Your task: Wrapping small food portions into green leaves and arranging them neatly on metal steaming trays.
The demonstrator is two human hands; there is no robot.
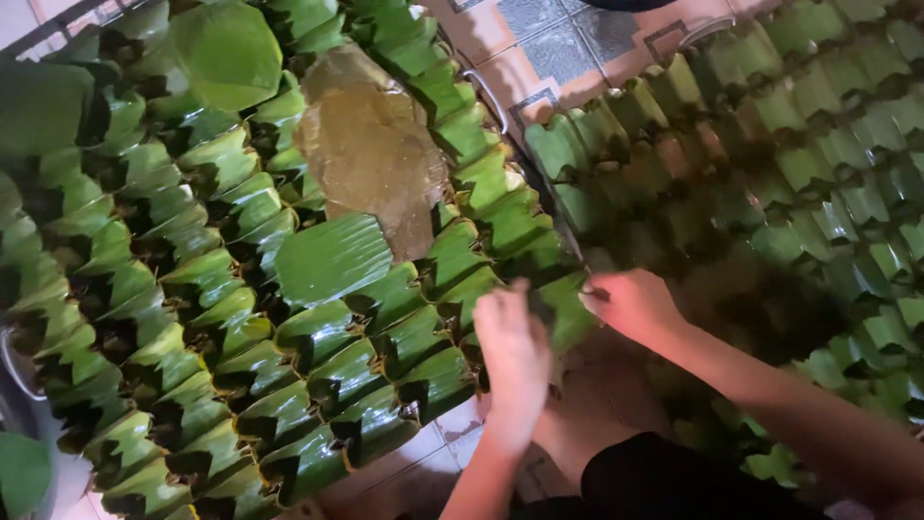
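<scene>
In the head view, your left hand (512,351) and your right hand (630,303) meet at the near edge of a big round tray (19,371) that is packed with folded banana-leaf cups (289,409). The thing you work on is the one leaf cup (563,308) at the right end of the near rows, just between the two hands. The left fingers are curled over its left side, and the right fingers (595,292) pinch its top edge; both hands are blurred, so I cannot tell how firmly they close. In the middle of the tray lies one brownish, wet-looking sheet (371,144), and one broad flat leaf (226,53) lies at the top. A second batch of leaf cups (818,125) stands to the right, and the tiled floor (558,53) shows between the two groups. I think the risk is this: the cups stand touching one another, so if you push the cup in your hands sideways, the neighbours in the row can lean or open their folds. A hard pinch may also tear the leaf edge. By count there are two hands, two groups of cups, one brown sheet and one broad leaf; the cups themselves are several dozen, too many and too overlapped to count exactly.
</scene>
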